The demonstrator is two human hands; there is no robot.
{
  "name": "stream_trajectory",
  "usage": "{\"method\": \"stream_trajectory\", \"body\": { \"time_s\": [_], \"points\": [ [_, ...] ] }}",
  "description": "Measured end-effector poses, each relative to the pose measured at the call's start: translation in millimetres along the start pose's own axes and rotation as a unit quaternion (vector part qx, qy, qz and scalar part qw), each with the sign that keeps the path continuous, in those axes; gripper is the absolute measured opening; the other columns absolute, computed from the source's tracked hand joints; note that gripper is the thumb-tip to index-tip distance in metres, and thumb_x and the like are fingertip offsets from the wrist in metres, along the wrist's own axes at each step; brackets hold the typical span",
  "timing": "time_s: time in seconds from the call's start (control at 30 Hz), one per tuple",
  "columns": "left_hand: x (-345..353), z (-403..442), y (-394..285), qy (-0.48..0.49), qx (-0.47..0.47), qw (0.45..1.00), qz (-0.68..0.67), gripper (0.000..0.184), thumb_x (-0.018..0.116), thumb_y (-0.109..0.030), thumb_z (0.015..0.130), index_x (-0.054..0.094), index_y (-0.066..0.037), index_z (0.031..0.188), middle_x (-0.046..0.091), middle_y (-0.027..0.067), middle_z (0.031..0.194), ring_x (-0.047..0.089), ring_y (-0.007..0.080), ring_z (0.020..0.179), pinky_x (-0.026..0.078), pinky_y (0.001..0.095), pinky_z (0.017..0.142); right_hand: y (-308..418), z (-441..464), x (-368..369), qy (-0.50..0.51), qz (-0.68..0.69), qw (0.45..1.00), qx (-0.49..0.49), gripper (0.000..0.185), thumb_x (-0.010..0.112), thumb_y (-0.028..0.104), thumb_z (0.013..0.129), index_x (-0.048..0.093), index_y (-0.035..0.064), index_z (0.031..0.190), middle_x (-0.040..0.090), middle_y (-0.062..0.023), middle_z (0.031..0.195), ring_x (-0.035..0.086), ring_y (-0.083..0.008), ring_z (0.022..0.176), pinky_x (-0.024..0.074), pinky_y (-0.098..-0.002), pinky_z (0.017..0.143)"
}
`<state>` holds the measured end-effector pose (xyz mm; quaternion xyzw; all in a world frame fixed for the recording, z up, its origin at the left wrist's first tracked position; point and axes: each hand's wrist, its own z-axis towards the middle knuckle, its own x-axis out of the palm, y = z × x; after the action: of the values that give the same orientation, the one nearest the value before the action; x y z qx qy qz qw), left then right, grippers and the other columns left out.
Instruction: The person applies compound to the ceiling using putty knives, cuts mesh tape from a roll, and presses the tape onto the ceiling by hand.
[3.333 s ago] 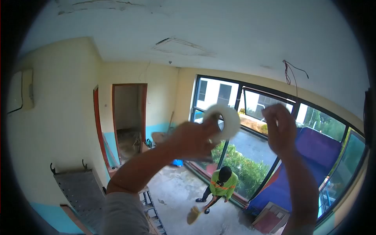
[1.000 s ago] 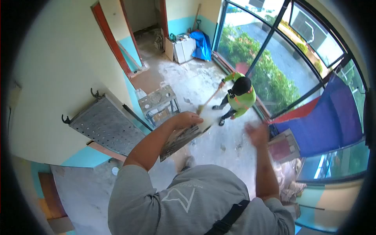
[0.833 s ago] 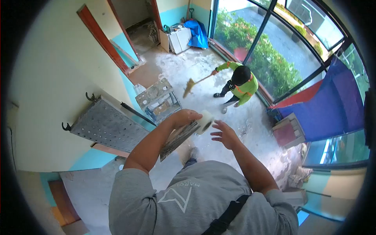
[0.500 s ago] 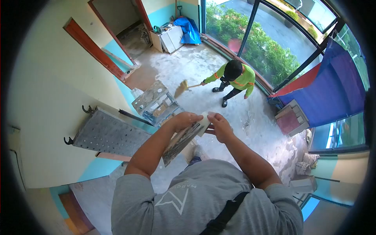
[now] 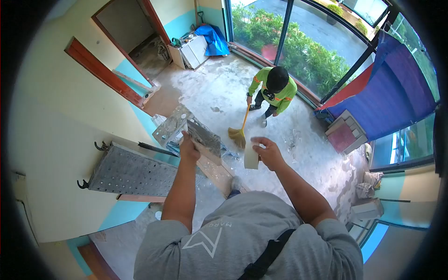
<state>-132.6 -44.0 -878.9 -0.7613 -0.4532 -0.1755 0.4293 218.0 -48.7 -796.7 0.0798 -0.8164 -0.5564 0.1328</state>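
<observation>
My left hand is closed on a flat, grey, smeared plate, held out at the left of centre. In my right hand is a roll of whitish tape, pinched at its right side by fingers and thumb. A gap separates the tape roll from the plate. Behind the plate, farther down, stands a spattered metal step platform, which the plate partly covers.
A person in a green top stands beyond my hands with a yellow broom. At left is a perforated grey platform with hooks. Boards and a blue sheet stand far back; blue fabric hangs right.
My hands have moved apart; the tape roll has gone from the left hand to the right. The plate has swung left and up. The person's broom has come nearer to my hands.
</observation>
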Motion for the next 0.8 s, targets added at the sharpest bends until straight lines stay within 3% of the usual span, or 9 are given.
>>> {"method": "stream_trajectory", "body": {
  "time_s": [0.03, 0.13, 0.27, 0.47, 0.53, 0.63, 0.7, 0.77, 0.8],
  "points": [
    [-8.2, 3.8, 2.0, -0.013, 0.011, 1.0, -0.017, 0.073, 0.044, -0.067, 0.093, 0.05, -0.006, 0.133, 0.057, 0.0151, 0.13, 0.054, 0.0322, 0.122, 0.044, 0.0505, 0.103, -4.4, 0.9, -1.6, 0.03, 0.015, 0.999, 0.035, 0.041, 0.066, 0.005, 0.089, 0.057, 0.0045, 0.129, 0.065, -0.0098, 0.115, 0.067, -0.02, 0.091, 0.0593, -0.0364, 0.07],
    [37.8, -33.6, 13.6, -0.085, 0.031, 0.995, 0.031, 0.075, 0.043, -0.067, 0.094, 0.049, -0.005, 0.134, 0.055, 0.0161, 0.135, 0.054, 0.0342, 0.122, 0.044, 0.0503, 0.103, 16.0, -13.7, 14.4, -0.01, -0.022, 0.999, 0.041, 0.029, 0.068, 0.008, 0.087, 0.068, 0.0021, 0.116, 0.07, -0.008, 0.095, 0.065, -0.0156, 0.077, 0.0527, -0.0291, 0.071],
    [62.3, -40.1, 29.7, -0.172, -0.036, 0.984, 0.007, 0.066, 0.052, -0.058, 0.095, 0.051, -0.003, 0.131, 0.058, 0.0142, 0.13, 0.058, 0.0345, 0.115, 0.046, 0.0489, 0.101, 17.1, -15.6, 14.9, 0.014, -0.07, 0.996, 0.055, 0.043, 0.072, 0.009, 0.084, 0.063, 0.0033, 0.126, 0.07, -0.0094, 0.097, 0.065, -0.0159, 0.079, 0.0526, -0.0292, 0.071],
    [32.2, -35.2, 47.6, 0.078, -0.022, 0.994, 0.075, 0.04, 0.066, -0.03, 0.094, 0.057, -0.006, 0.124, 0.064, 0.0107, 0.118, 0.063, 0.0311, 0.104, 0.051, 0.0454, 0.093, 32.3, -30.7, 2.0, 0.034, -0.09, 0.995, 0.009, 0.061, 0.074, 0.007, 0.081, 0.053, 0.0062, 0.138, 0.065, -0.0123, 0.117, 0.066, -0.0184, 0.089, 0.0544, -0.0319, 0.074],
    [21.5, -32.8, 40.4, 0.105, 0.127, 0.97, 0.179, 0.032, 0.066, -0.023, 0.093, 0.059, -0.005, 0.119, 0.065, 0.011, 0.114, 0.064, 0.0279, 0.1, 0.052, 0.0414, 0.088, 51.7, -41.9, -1.6, 0.044, -0.133, 0.99, 0.009, 0.064, 0.074, 0.007, 0.082, 0.049, 0.0064, 0.141, 0.062, -0.0126, 0.123, 0.066, -0.0188, 0.092, 0.0551, -0.0323, 0.075],
    [69.5, -75.2, 20.5, 0.076, 0.239, 0.935, 0.253, 0.024, 0.067, -0.016, 0.092, 0.061, -0.004, 0.112, 0.065, 0.0112, 0.107, 0.065, 0.0245, 0.094, 0.053, 0.037, 0.083, 62.9, -53.5, -12.2, 0.052, -0.125, 0.991, -0.005, 0.065, 0.073, 0.005, 0.082, 0.047, 0.0057, 0.142, 0.057, -0.0129, 0.131, 0.067, -0.0203, 0.095, 0.0559, -0.0323, 0.078],
    [119.5, -124.3, 5.1, 0.067, 0.268, 0.886, 0.373, 0.023, 0.068, -0.015, 0.091, 0.062, -0.003, 0.109, 0.065, 0.011, 0.104, 0.065, 0.0238, 0.092, 0.053, 0.036, 0.08, 60.4, -57.6, -23.0, 0.04, -0.131, 0.99, -0.04, 0.066, 0.073, 0.004, 0.082, 0.046, 0.0082, 0.143, 0.062, -0.009, 0.119, 0.066, -0.0165, 0.089, 0.0551, -0.0306, 0.074],
    [148.4, -162.4, -0.5, 0.089, 0.28, 0.765, 0.573, 0.023, 0.069, -0.015, 0.09, 0.062, -0.003, 0.108, 0.065, 0.0106, 0.102, 0.064, 0.024, 0.092, 0.053, 0.0363, 0.078, 61.7, -63.8, -31.5, 0.033, -0.148, 0.986, -0.065, 0.066, 0.072, 0.003, 0.082, 0.046, 0.0093, 0.143, 0.063, -0.0077, 0.116, 0.066, -0.0146, 0.086, 0.0548, -0.0297, 0.073],
    [162.1, -176.3, 6.6, 0.161, 0.357, 0.676, 0.625, 0.026, 0.07, -0.01, 0.085, 0.063, -0.004, 0.109, 0.063, 0.0116, 0.098, 0.063, 0.0284, 0.091, 0.051, 0.0387, 0.079, 67.4, -69.2, -35.6, 0.032, -0.161, 0.984, -0.072, 0.066, 0.072, 0.003, 0.082, 0.046, 0.0092, 0.143, 0.061, -0.0083, 0.119, 0.066, -0.0147, 0.085, 0.0549, -0.0295, 0.073]
  ]
}}
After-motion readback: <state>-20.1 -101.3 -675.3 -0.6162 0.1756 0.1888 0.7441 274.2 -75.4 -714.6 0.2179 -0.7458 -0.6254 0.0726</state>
